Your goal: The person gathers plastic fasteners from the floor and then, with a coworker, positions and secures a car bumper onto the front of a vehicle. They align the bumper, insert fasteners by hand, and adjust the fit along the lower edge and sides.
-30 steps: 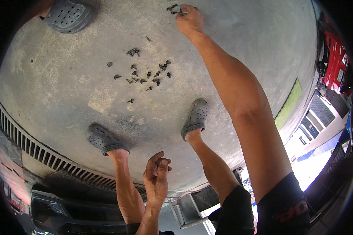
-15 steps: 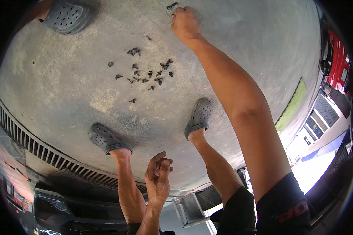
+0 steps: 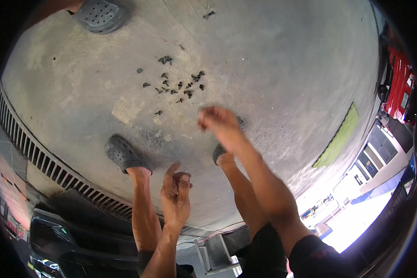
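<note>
I can't tell what my blurry right hand (image 3: pixel 220 121) grips, left hand (image 3: pixel 176 197) loosely curled, so I'd pinch the screws (image 3: pixel 180 85) one by one.

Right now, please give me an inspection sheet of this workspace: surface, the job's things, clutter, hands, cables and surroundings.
Surface: bare grey concrete floor, stained, with a faint seam.
Job's things: cluster of small dark screws scattered on the floor; a few more lie apart near the top.
Clutter: nothing seen beyond the screws.
Hands: left hand raised, fingers together, seems to pinch something small; right hand blurred above the floor, grip cannot be told.
Cables: nothing seen.
Surroundings: metal drain grate at left, grey clogs on own feet, another person's grey clog at top, green mat, red vehicle at right.
</note>
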`<control>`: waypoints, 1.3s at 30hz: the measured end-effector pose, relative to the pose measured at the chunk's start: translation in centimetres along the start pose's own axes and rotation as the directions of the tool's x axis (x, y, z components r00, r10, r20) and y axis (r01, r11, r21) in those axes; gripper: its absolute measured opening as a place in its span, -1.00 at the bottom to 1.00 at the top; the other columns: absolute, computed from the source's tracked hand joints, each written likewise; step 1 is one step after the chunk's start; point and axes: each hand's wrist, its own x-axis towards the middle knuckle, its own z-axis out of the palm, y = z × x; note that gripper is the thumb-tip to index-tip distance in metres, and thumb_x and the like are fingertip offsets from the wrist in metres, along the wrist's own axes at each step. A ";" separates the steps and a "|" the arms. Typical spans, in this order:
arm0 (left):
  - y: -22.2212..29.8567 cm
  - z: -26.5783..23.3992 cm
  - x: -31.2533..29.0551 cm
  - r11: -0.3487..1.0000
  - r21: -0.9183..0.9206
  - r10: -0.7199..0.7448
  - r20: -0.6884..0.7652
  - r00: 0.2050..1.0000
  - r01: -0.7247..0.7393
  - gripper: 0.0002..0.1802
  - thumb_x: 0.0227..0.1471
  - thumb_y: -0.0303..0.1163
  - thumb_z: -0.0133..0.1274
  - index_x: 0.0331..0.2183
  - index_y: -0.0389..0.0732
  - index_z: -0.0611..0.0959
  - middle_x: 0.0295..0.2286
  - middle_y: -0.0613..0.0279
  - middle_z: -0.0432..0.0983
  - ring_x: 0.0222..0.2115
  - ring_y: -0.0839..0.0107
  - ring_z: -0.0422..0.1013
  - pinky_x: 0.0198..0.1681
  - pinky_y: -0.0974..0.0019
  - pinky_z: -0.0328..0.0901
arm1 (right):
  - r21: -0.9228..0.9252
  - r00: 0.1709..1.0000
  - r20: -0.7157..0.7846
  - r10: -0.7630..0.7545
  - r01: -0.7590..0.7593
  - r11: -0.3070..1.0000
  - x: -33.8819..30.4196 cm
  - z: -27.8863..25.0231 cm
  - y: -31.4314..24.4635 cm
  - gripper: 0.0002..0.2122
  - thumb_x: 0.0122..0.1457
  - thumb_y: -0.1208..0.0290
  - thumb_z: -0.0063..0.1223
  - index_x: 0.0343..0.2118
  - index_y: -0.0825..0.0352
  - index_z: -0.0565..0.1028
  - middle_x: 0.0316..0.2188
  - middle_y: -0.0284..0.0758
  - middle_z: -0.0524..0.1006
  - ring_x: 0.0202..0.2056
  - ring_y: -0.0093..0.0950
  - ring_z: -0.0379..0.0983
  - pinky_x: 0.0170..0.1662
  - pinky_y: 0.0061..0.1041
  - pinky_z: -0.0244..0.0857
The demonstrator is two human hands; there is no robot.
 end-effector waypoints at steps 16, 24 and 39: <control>3.6 6.2 -14.5 0.707 0.179 0.618 0.314 0.721 -0.684 -0.57 0.08 -0.64 0.16 0.02 -0.23 0.58 -0.33 0.07 0.56 -0.35 0.16 0.54 -0.26 0.22 0.46 | 0.281 0.895 0.381 0.233 -0.353 0.893 -28.8 -5.2 -3.6 -0.80 0.34 0.37 0.12 -0.15 0.42 0.50 -0.33 -0.35 0.54 -0.36 -0.58 0.47 -0.27 -0.57 0.36; 3.1 10.9 -23.4 0.819 0.223 0.514 0.128 0.848 -0.529 -0.72 0.08 -0.62 0.18 -0.13 -0.28 0.57 -0.28 0.04 0.57 -0.33 0.16 0.58 -0.27 0.20 0.45 | 0.145 0.905 0.352 0.238 -0.304 0.942 -35.6 -7.8 -3.6 -0.83 0.38 0.34 0.01 -0.19 0.34 0.50 -0.32 -0.40 0.52 -0.38 -0.62 0.41 -0.28 -0.58 0.32; 1.8 16.9 -37.8 0.759 0.296 0.643 -0.200 0.740 -0.580 -0.76 0.06 -0.61 0.23 -0.23 -0.30 0.52 -0.36 0.07 0.54 -0.41 0.26 0.55 -0.28 0.30 0.43 | -0.316 0.840 0.538 0.070 0.124 0.941 -45.3 -9.5 -5.9 -0.72 0.38 0.26 -0.18 -0.25 0.43 0.44 -0.35 -0.32 0.45 -0.35 -0.51 0.37 -0.25 -0.50 0.28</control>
